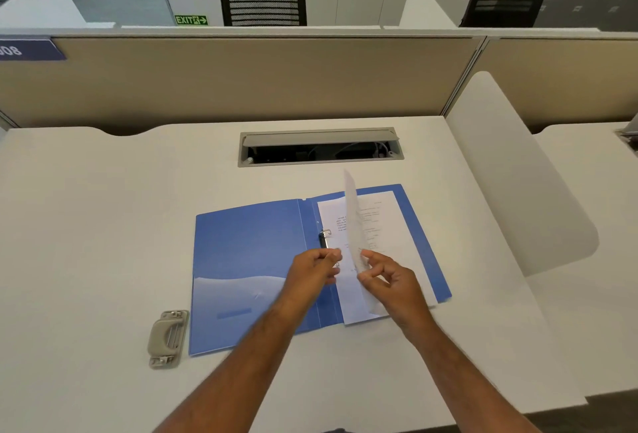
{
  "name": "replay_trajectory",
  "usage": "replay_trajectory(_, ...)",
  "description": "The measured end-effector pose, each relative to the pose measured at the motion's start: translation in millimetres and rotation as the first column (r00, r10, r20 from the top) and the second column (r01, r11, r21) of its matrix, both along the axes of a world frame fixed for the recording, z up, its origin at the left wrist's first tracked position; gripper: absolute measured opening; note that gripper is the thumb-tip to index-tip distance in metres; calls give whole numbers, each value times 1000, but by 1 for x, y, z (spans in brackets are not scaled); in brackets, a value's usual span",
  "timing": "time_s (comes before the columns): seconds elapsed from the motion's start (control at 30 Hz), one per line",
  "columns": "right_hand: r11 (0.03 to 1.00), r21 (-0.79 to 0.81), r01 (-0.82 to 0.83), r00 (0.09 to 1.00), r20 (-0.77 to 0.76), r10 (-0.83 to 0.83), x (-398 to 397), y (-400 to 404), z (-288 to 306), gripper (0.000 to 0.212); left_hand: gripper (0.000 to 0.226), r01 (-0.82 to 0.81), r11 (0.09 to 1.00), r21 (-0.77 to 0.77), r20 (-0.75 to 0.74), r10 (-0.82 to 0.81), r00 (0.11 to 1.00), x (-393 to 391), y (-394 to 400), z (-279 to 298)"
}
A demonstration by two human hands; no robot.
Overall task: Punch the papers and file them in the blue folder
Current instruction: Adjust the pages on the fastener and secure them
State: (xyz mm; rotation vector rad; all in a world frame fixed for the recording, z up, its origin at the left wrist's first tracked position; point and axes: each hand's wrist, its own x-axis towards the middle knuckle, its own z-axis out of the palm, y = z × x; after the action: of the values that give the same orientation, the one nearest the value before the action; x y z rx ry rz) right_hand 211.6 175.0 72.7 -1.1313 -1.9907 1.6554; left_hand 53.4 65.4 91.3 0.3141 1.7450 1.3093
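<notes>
The blue folder (pixel 248 253) lies open on the white desk (pixel 103 225). A printed sheet (pixel 390 225) rests flat on its right half beside the metal ring clip (pixel 324 237). My right hand (pixel 393 286) pinches a second sheet of paper (pixel 354 222) near its lower part and holds it upright on edge above the filed one. My left hand (pixel 312 275) is at the spine just below the clip, fingers curled; motion blur hides what it holds. The beige hole punch (pixel 168 337) sits to the folder's lower left.
A cable hatch (pixel 319 147) is set into the desk behind the folder. A beige partition wall (pixel 241 80) closes the far side, and a white divider panel (pixel 518 184) stands at the right. Two black mesh chairs stand beyond the partition.
</notes>
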Motion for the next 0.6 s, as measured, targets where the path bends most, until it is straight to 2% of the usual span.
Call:
replay_trajectory(0.1, 997, 11, -76, 997, 1, 76, -5, -4, 3, 42, 40, 15, 1000, 15, 81, -17, 997, 5, 12, 3)
replay_trajectory(0.23, 995, 13, -100, 995, 10, 100, -4, 0, 4, 48, 41, 17, 997, 71, 173, -29, 985, 10, 16, 2)
replay_trajectory(0.33, 996, -12, -87, 996, -3, 87, -1, 1, 2, 76, 41, 15, 997, 78, 164, -27, 986, 14, 15, -1)
replay_trajectory(0.37, 996, -21, -81, 997, -2, 81, 0, 1, 1, 80, 41, 15, 996, 85, 159, -29, 987, 15, 14, -2)
replay_trajectory(0.4, 997, -26, -76, 997, -1, 76, 0, 2, 0, 73, 41, 18, 996, 91, 153, -31, 988, 16, 14, -2)
replay_trajectory(0.5, 997, -41, -62, 998, -16, 61, 1, 6, -2, 34, 39, 13, 995, 103, 159, -29, 987, 21, 16, -2)
replay_trajectory(0.53, 997, -47, -54, 998, -17, 53, 2, 6, -1, 32, 39, 12, 994, 105, 158, -29, 987, 22, 16, -1)
replay_trajectory(0.6, 998, -61, -29, 999, -25, 28, 2, 6, 4, 44, 40, 11, 995, 101, 155, -27, 988, 24, 19, -2)
